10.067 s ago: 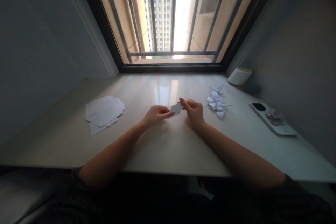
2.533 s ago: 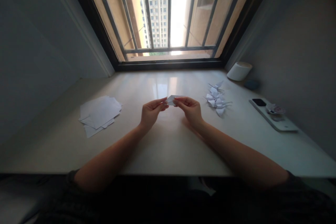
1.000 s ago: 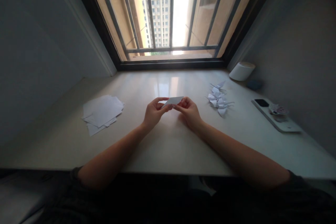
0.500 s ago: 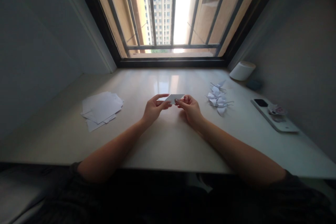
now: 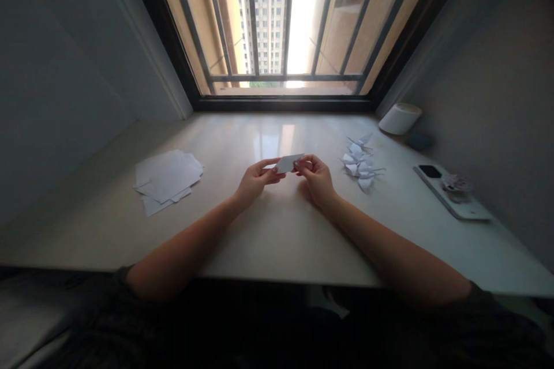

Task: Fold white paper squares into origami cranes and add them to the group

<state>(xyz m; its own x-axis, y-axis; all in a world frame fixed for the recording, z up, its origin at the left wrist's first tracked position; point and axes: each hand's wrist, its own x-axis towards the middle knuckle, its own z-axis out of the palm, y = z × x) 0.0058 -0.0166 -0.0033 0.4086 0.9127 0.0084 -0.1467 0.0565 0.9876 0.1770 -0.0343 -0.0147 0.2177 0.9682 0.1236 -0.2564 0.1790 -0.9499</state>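
Between both hands, a little above the white tabletop, is a small folded piece of white paper (image 5: 287, 164). My left hand (image 5: 256, 179) pinches its left end between thumb and fingers. At the right end, the thumb and fingertips of my right hand (image 5: 316, 176) close on the edge of the same paper. The paper's lower edges and back are partly hidden by the fingers. To the right of my right hand lie several folded paper cranes (image 5: 359, 162) in a cluster. Off to the left is a loose stack of white paper sheets (image 5: 171, 177).
A phone (image 5: 450, 193) with a round ornament on its back lies at the right. Behind it, near the wall, stand a white cylindrical object (image 5: 400, 119) and a dark bluish item (image 5: 419, 140). A barred window (image 5: 283, 105) rises at the table's far edge.
The folded paper has tilted, its right end now higher. My right fingers have shifted slightly along its right edge, and my left thumb has moved a little. Both hands keep hold.
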